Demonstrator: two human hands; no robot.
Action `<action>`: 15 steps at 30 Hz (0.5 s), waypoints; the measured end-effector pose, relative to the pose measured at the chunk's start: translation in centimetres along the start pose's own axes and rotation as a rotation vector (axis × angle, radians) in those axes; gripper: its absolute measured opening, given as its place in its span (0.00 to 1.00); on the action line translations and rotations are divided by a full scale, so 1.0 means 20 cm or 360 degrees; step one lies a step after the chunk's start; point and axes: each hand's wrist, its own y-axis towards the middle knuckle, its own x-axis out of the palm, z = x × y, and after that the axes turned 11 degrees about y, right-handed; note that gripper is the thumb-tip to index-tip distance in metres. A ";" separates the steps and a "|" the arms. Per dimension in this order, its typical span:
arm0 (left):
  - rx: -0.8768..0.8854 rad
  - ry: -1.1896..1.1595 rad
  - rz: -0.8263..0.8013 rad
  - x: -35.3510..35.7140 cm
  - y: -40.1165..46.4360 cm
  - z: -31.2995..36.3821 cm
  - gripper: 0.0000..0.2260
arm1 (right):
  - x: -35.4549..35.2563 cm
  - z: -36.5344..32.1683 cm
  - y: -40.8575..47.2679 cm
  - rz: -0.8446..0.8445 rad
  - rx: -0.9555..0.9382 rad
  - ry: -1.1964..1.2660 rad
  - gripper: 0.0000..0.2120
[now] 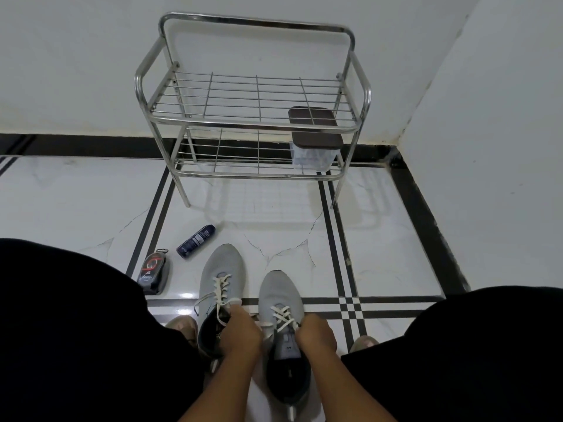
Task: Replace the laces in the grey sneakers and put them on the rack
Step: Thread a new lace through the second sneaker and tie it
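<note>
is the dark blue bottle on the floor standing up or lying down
Lying down: the dark blue bottle rests on its side on the floor tile, its label facing up.

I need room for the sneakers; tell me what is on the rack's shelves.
The rack holds one thing: a clear container with a brown lid at the lower shelf's right end. Its contents cannot be made out.

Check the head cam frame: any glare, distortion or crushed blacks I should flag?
Head view: wide-angle bends the rack rails and floor stripes; ceiling-light glare on the glossy floor beside the left sneaker; black trouser legs crushed, no detail; soft rack shadow on the tiles; left hand and right hand evenly lit, slightly soft.
</note>
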 end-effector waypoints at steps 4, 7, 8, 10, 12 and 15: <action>0.0290 0.0499 0.0280 0.00 0.01 0.04 0.11 | -0.01 0.00 0.00 0.0021 -0.0031 -0.0064 0.13; 0.0560 0.0670 0.0393 0.03 0.04 0.06 0.11 | -0.01 -0.01 -0.01 0.0028 -0.0042 -0.0087 0.13; 0.0623 0.0688 0.0338 0.05 0.06 0.05 0.11 | -0.01 -0.02 -0.01 0.0026 -0.0046 -0.0096 0.14; 0.0607 0.0643 0.0150 0.10 0.09 0.02 0.12 | -0.01 -0.02 -0.02 0.0019 -0.0058 -0.0112 0.14; 0.0522 0.0432 -0.0016 0.14 0.09 -0.01 0.11 | -0.01 -0.02 -0.03 0.0009 -0.0071 -0.0132 0.14; 0.0373 0.0225 -0.0165 0.15 0.11 -0.02 0.16 | -0.01 -0.02 -0.03 0.0007 -0.0087 -0.0152 0.14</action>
